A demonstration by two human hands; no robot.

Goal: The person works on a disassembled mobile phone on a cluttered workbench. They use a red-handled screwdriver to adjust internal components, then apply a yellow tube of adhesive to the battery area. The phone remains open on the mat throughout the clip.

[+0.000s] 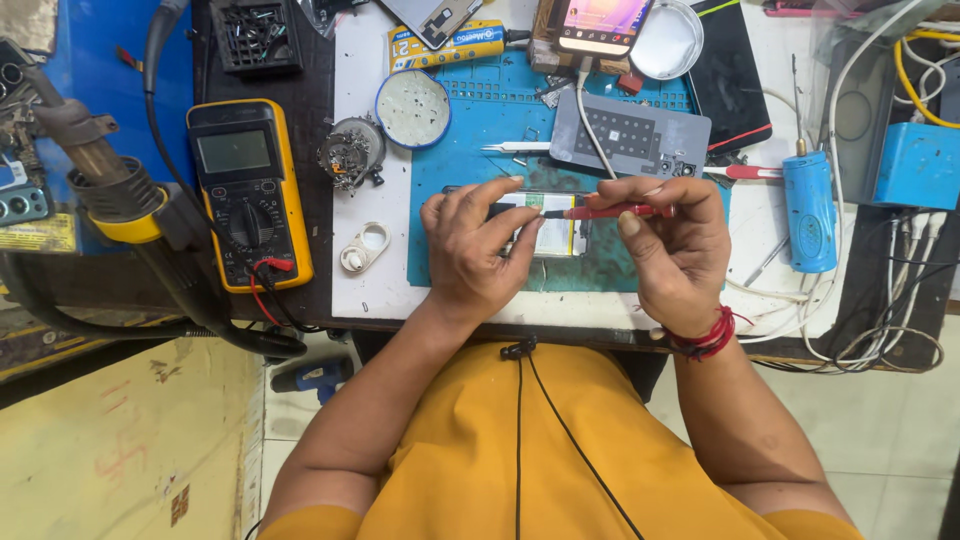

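Observation:
An opened phone with its white battery showing lies on a teal work mat. My left hand rests on the phone's left part and steadies it, fingertips near the tool's tip. My right hand pinches a thin red-handled screwdriver, held level with its tip pointing left over the phone's top edge. A red thread band circles my right wrist.
A yellow multimeter lies left, beside a hot-air gun nozzle. Behind the mat are a grey plate, tweezers, a round tin lid, a lit phone. A blue cylinder tool and cables sit right.

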